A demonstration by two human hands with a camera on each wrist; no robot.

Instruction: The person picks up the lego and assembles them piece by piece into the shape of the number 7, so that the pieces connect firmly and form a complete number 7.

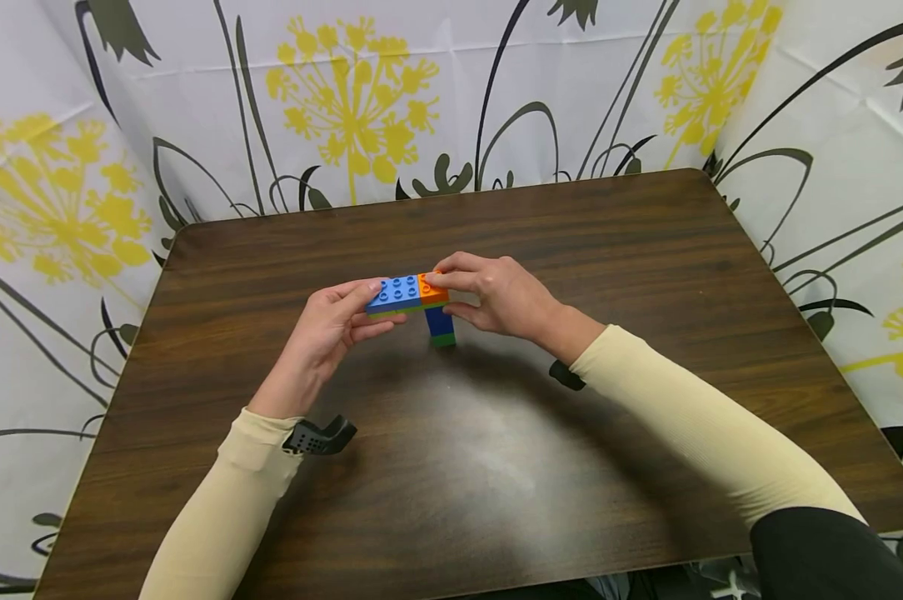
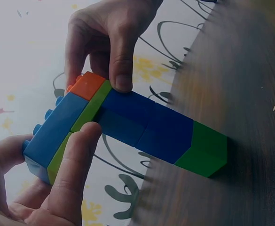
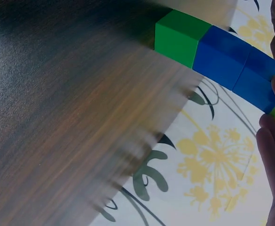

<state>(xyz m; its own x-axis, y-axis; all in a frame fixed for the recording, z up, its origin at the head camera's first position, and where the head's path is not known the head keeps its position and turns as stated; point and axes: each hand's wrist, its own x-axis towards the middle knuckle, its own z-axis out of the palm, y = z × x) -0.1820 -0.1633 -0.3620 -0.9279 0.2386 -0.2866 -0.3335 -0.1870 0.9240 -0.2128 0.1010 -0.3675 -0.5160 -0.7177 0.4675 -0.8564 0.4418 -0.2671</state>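
Observation:
A toy brick tower stands on the table: a green brick [image 1: 443,340] at the base, two dark blue bricks [image 2: 165,127] above it. Across its top lies a thin lime-green layer [image 2: 92,107] carrying a light blue brick [image 1: 396,294] and an orange brick [image 1: 434,297], which overhang to the left. My left hand [image 1: 324,333] pinches the overhanging end of the light blue brick, thumb on top and fingers underneath. With the fingers of my right hand [image 1: 506,298] on the orange brick and the thumb against the upper dark blue brick, I grip the tower's top right corner.
The dark wood-grain table [image 1: 451,467] stretches around the tower. Behind it and at both sides hangs a white curtain [image 1: 436,92] with yellow and grey plant prints. A dark wrist strap [image 1: 320,436] sits on the left wrist.

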